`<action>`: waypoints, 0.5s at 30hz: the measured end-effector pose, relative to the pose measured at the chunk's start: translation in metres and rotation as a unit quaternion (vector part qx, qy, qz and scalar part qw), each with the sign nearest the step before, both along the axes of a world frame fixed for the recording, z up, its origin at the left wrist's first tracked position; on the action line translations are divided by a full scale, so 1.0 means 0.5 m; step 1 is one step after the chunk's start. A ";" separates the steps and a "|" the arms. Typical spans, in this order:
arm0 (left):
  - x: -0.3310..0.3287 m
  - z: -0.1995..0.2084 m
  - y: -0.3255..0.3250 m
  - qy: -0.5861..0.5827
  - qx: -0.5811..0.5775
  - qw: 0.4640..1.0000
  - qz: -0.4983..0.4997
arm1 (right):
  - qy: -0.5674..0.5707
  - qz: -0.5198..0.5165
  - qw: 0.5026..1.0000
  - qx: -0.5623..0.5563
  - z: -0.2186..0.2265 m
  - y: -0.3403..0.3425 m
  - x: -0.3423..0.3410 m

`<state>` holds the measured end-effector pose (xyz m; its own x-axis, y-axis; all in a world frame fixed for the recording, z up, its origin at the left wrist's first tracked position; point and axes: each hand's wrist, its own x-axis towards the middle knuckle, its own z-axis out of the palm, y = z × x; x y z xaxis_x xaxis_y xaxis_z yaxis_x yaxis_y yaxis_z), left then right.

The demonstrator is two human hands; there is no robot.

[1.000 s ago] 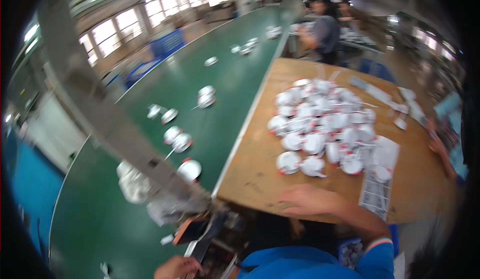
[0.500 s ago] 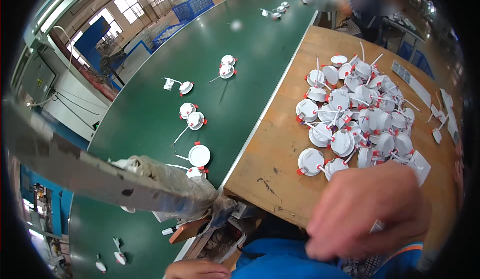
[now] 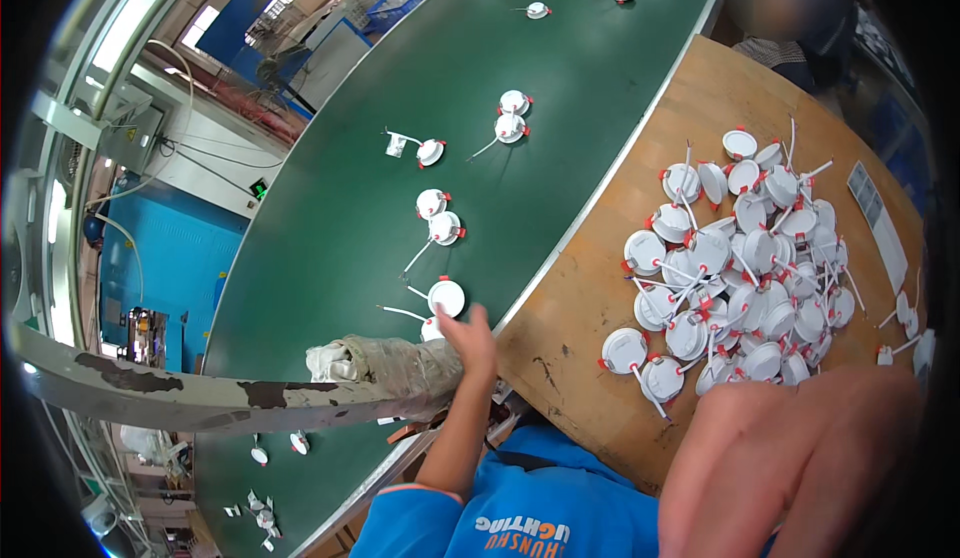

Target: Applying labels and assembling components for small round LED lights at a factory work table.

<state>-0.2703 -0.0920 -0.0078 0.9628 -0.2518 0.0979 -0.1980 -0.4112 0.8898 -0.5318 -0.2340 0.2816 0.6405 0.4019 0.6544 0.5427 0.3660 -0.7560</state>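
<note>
My left hand [image 3: 468, 343] reaches over the near edge of the green conveyor belt [image 3: 350, 228], thumb and fingers apart and nothing seen in them. Just beyond its fingertips lies a round white downlight [image 3: 446, 299] with a red clip. A second downlight [image 3: 431, 330] is partly hidden beside the hand. Large and close at the lower right, my right hand [image 3: 785, 458] shows its back, with its fingers hidden. Past it, a heap of white downlights [image 3: 760, 251] with red clips and short white cables covers much of the wooden table [image 3: 560, 353].
A chipped metal beam [image 3: 220, 398] crosses at the left, its end wrapped in plastic [image 3: 400, 363] beside my left forearm. More downlights [image 3: 443, 228] lie along the belt. A white strip panel [image 3: 877, 223] rests on the table's right side. Another person [image 3: 790, 18] is at the far right.
My left hand has come up from the lower edge to the belt, with fingers spread. My right hand has shifted lower right. The whole view has turned.
</note>
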 end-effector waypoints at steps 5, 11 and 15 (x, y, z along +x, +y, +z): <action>0.154 0.028 -0.082 0.024 0.291 0.883 0.367 | 0.027 -0.245 0.959 -0.141 0.060 -0.056 -0.086; 0.316 -0.039 -0.052 0.265 0.388 0.853 0.226 | 0.265 -0.583 0.703 -0.310 -0.148 -0.193 -0.077; 0.480 -0.189 0.006 0.007 0.659 0.737 -0.151 | 0.334 -0.526 0.683 -0.380 -0.250 -0.263 -0.038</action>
<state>-0.0305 -0.0890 -0.1021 0.8422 -0.3215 -0.4328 -0.4518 -0.8590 -0.2409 -0.5509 -0.3653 0.1565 0.8901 -0.4507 -0.0674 -0.3569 -0.5976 -0.7180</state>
